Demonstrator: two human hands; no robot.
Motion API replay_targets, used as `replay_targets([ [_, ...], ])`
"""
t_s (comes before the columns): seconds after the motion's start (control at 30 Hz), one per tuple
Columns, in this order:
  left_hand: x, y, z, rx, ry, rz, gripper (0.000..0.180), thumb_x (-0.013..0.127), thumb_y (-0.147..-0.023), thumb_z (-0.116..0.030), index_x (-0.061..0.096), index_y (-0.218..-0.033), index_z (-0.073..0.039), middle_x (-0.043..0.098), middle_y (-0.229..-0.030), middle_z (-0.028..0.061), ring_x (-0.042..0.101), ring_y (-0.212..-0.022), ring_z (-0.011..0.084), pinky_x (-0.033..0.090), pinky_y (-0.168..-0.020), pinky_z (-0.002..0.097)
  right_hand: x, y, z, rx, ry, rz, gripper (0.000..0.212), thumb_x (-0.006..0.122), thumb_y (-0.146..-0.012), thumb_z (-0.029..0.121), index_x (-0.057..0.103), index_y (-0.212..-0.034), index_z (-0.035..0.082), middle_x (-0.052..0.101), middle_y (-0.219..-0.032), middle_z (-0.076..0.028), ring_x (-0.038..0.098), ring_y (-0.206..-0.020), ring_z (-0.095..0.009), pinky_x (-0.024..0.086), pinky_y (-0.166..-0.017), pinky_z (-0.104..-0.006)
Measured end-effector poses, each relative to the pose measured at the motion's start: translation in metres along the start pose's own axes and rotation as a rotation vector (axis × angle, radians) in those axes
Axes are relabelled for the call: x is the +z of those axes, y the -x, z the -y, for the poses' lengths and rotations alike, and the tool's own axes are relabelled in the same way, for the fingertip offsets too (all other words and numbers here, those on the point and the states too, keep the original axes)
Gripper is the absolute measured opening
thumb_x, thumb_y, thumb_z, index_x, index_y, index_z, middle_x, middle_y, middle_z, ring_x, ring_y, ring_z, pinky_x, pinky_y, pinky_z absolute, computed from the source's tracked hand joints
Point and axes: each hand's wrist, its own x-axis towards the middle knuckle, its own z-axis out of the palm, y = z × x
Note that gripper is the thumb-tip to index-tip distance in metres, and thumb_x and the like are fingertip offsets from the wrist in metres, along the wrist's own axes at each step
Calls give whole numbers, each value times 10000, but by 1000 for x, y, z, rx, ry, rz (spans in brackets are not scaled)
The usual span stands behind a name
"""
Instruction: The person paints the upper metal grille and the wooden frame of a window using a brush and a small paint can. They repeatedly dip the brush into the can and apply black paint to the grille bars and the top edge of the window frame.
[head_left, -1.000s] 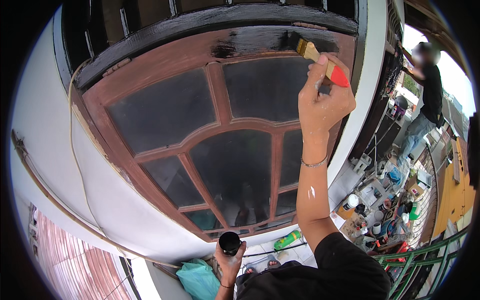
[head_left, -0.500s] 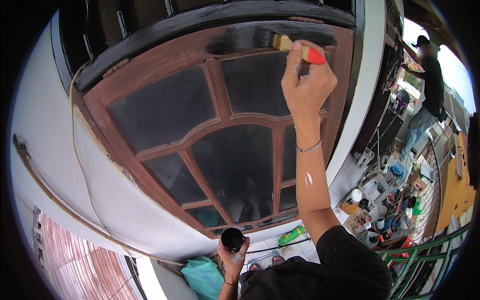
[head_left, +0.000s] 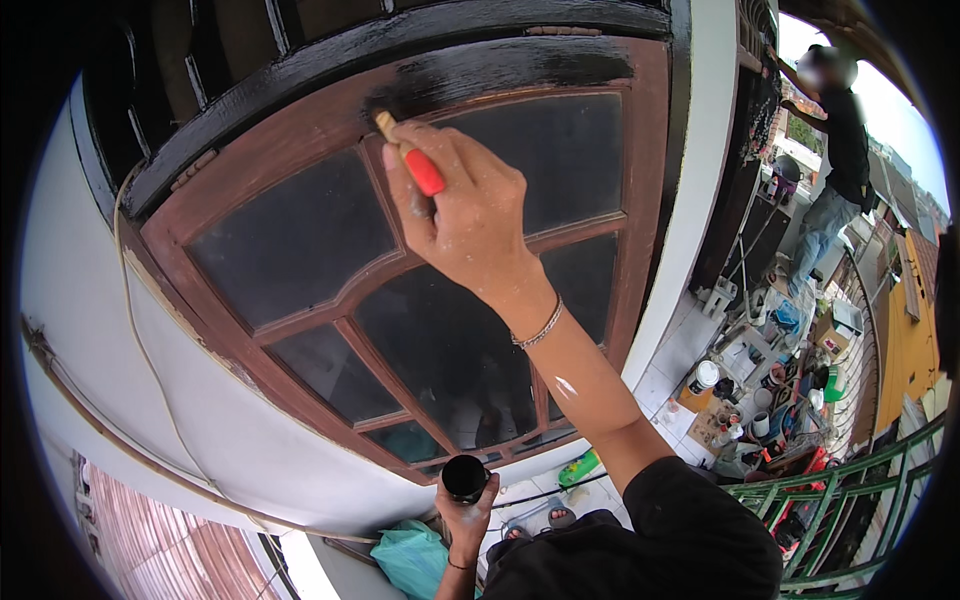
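While the right hand (head_left: 465,205) grips the paintbrush (head_left: 424,172) and the left hand (head_left: 463,518) holds the black cup (head_left: 464,464), light strokes along the brown frame (head_left: 300,138) should coat evenly.

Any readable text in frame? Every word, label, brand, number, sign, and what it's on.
None readable.
Brush: no lettering visible on the exposed red handle end.
Dark cup: none visible.
Green bottle: any print too small to read.
White-lidded tub, cardboard box: too small and blurred to read.
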Motion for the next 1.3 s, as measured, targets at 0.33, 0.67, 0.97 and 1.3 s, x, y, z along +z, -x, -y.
replay_targets([
  [0.33,9,2,-14,-41,-45,-21,442,924,-764,-96,639,-1088,-1,717,-948,52,680,-830,126,550,-790,272,-72,-34,-49,121,437,-131,188,697,-993,161,719,-1013,-25,707,-833,-110,649,-639,-167,474,-557,-262],
  [0.67,27,-11,12,-4,70,-5,494,880,-780,-28,624,-1202,-10,725,-1019,85,698,-908,160,586,-801,310,11,-13,14,-170,55,112,204,760,-902,95,682,-1072,13,618,-810,-63,624,-655,-188,527,-579,-287],
  [0.97,20,-10,13,11,61,-90,542,893,-755,-49,632,-1229,-27,711,-1055,96,685,-924,178,583,-812,318,-73,-49,-56,95,489,-152,97,702,-957,56,696,-1013,-23,703,-876,-123,654,-648,-224,500,-551,-286],
  [1.3,35,0,-12,-3,105,-16,482,892,-771,-57,650,-1187,-26,729,-1048,78,699,-918,167,581,-830,324,-11,-38,-16,42,40,98,211,760,-891,70,650,-1060,7,699,-892,-108,663,-665,-241,557,-608,-317],
])
